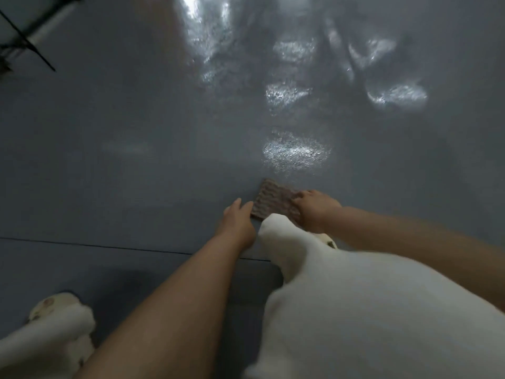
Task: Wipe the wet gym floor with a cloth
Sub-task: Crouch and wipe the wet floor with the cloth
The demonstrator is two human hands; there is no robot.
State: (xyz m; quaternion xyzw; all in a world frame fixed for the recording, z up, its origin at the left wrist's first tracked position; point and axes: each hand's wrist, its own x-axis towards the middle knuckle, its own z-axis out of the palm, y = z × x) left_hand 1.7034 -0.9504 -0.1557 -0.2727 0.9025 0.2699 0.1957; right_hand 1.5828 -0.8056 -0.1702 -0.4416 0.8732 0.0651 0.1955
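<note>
A small brown ribbed cloth point(273, 199) lies flat on the grey gym floor point(123, 173). My right hand point(314, 210) rests on the cloth's right side, fingers bent over its edge. My left hand point(238, 222) reaches to the cloth's left edge with straight fingers touching it. Shiny wet patches lie beyond the cloth; the nearest wet patch point(296, 153) sits just ahead of it. My knee in white trousers point(284, 242) hides the cloth's near corner.
More wet patches point(396, 94) glisten farther off, at centre and right. A floor seam point(109, 246) runs across below my hands. Dark equipment legs point(30, 50) stand at the far left. My other leg and a light shoe point(52, 310) are at bottom left.
</note>
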